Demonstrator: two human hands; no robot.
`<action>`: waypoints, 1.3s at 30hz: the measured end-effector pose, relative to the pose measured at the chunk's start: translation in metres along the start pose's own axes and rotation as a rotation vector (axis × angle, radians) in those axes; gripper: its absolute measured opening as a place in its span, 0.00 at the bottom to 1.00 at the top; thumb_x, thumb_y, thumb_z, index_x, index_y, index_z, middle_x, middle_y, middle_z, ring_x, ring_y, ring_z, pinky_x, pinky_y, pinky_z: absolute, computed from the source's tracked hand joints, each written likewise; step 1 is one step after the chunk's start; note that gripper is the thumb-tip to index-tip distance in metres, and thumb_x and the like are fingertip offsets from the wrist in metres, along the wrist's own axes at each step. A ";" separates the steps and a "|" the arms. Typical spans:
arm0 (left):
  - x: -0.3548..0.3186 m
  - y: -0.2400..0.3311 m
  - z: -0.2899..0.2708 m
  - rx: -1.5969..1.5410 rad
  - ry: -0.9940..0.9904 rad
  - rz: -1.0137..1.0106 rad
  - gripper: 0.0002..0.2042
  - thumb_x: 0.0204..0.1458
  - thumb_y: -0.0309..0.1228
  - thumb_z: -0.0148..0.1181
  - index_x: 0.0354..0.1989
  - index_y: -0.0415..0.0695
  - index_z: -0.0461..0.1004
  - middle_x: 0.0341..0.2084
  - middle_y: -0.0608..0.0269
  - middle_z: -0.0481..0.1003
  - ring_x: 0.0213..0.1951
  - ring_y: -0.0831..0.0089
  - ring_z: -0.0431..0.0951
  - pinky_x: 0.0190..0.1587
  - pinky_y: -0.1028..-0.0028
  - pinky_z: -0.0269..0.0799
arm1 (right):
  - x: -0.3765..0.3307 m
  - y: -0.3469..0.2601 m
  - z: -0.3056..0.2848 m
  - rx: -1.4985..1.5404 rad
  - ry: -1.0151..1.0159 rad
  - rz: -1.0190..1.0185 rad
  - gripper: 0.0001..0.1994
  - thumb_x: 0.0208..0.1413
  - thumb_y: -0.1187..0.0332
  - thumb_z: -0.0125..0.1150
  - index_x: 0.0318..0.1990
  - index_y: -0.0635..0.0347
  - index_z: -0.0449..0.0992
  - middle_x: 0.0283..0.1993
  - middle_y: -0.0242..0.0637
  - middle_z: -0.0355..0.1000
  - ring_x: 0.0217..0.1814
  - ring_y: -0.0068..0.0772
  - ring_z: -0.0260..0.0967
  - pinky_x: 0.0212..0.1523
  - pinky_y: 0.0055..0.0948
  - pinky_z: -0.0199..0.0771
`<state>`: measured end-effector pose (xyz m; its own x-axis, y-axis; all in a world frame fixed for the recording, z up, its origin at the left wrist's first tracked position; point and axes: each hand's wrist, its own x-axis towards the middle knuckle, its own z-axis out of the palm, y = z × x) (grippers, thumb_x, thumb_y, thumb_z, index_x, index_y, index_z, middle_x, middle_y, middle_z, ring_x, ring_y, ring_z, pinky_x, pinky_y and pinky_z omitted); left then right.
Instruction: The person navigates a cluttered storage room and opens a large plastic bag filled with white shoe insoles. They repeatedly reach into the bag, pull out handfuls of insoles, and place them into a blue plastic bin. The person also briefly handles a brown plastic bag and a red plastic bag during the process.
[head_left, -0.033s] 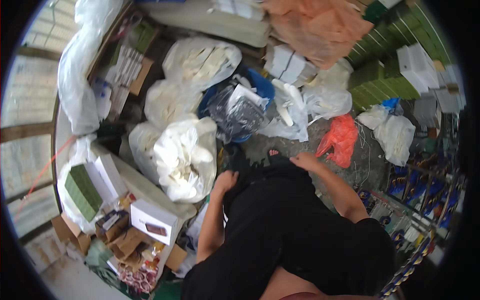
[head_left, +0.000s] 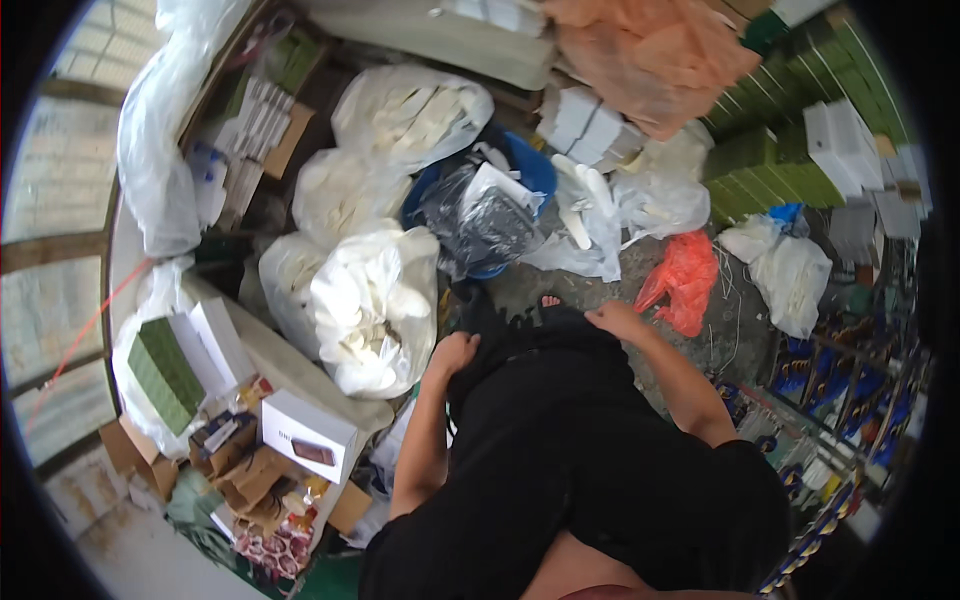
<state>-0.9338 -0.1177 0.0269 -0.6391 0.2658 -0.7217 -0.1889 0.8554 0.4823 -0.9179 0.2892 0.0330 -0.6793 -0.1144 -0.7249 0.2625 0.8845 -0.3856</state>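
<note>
Black cloth (head_left: 540, 400), which looks like clothing I wear, spreads over my legs. At its left edge my left hand (head_left: 456, 353) is closed with its fingers curled against the fabric. My right hand (head_left: 616, 319) pinches the cloth's far right edge, fingers closed. The fingertips of both hands are partly hidden by the folds. Beyond the cloth a bare foot's toes (head_left: 550, 300) show on the dark floor. Nearest my left hand stands a clear plastic bag of white pieces (head_left: 370, 310). A red plastic bag (head_left: 682, 283) lies just beyond my right hand.
Ahead stands a blue tub (head_left: 535, 170) with black plastic in it. Several clear bags (head_left: 415, 110) crowd the left. White boxes (head_left: 308, 438) and brown cartons sit lower left. Green boxes (head_left: 770, 170) are stacked far right, above a rack of blue-and-yellow items (head_left: 840, 385).
The view has shifted very slightly, so the surroundings sit a little differently. Both hands stay closed at the edges of the black cloth.
</note>
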 end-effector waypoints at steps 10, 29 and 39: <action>0.047 -0.094 -0.052 -0.784 0.061 -0.096 0.20 0.62 0.45 0.57 0.39 0.35 0.80 0.32 0.52 0.82 0.36 0.63 0.82 0.42 0.65 0.76 | 0.031 -0.043 0.011 0.037 -0.069 0.119 0.31 0.64 0.44 0.54 0.35 0.71 0.81 0.31 0.60 0.77 0.39 0.58 0.79 0.42 0.48 0.73; 0.050 -0.274 0.085 -1.119 0.197 -0.679 0.18 0.56 0.42 0.57 0.26 0.38 0.79 0.20 0.58 0.79 0.20 0.70 0.78 0.24 0.69 0.73 | 0.049 -0.062 0.008 -0.001 -0.038 0.171 0.30 0.65 0.45 0.54 0.31 0.70 0.80 0.28 0.56 0.75 0.35 0.53 0.78 0.39 0.47 0.71; 0.072 -0.239 0.025 -1.153 0.179 -0.393 0.14 0.63 0.38 0.56 0.32 0.39 0.76 0.23 0.65 0.75 0.22 0.76 0.72 0.26 0.74 0.68 | 0.058 -0.085 0.006 -0.038 0.010 0.121 0.28 0.63 0.47 0.58 0.32 0.70 0.81 0.24 0.51 0.75 0.29 0.40 0.76 0.34 0.42 0.70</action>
<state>-0.9161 -0.2925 -0.1524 -0.4665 -0.0631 -0.8822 -0.8812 -0.0531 0.4698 -0.9759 0.2048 0.0204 -0.6512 -0.0011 -0.7589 0.3170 0.9082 -0.2733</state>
